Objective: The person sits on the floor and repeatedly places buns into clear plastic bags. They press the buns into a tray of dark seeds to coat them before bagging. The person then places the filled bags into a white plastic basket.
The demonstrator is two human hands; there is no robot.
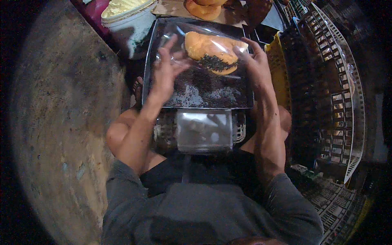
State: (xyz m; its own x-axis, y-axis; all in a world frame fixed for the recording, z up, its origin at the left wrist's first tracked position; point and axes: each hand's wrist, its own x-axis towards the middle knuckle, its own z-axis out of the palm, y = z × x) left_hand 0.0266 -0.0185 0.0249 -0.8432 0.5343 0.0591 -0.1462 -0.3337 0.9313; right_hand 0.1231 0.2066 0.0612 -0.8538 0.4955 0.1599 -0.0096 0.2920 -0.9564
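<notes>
A folded bread bun [208, 46] with dark sprinkles along its lower edge sits in a clear plastic bag, above a dark metal tray [211, 102]. My right hand [255, 56] grips the bun's right end through the film, thumb in front. On the other side, my left hand [171, 61] is at the bag's left part with its fingers spread; blur hides whether it pinches the film. Dark sprinkles are scattered over the tray. A stack of clear plastic bags [204, 130] lies between the tray and my lap.
More buns [203, 10] rest on cardboard beyond the tray. A white tub [130, 20] of pale yellow cream stands at the back left. At right are a yellow crate [277, 64] and a pale plastic crate [352, 76]. A worn board-like surface [70, 122] fills the left side.
</notes>
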